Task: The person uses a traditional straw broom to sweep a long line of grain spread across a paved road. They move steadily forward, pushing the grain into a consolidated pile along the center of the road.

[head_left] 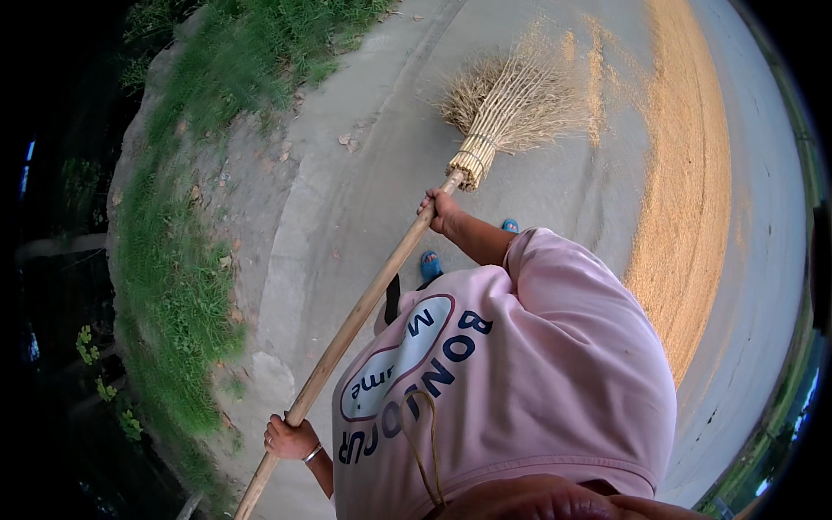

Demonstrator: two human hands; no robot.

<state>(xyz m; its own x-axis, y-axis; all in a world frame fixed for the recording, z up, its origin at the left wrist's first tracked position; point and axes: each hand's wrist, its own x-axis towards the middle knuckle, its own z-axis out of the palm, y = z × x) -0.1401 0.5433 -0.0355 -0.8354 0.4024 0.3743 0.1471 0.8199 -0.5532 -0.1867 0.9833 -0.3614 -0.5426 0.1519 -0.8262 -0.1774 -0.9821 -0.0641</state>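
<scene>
A long wooden broom handle slants from the lower left up toward the middle of the head view. Bound to its far end is a broom head of pale, thin twigs, fanned out over the grey pavement. My right hand is wrapped round the handle just below the bundled twigs. Farther back along the same handle, near my left side, my left hand grips it, a bracelet on the wrist. The twig tips are close to thinly scattered yellow grain.
A long band of golden grain runs along the pavement on the right. Green grass and a dirt verge with dry leaves border the left. My feet in blue sandals show beyond my pink top.
</scene>
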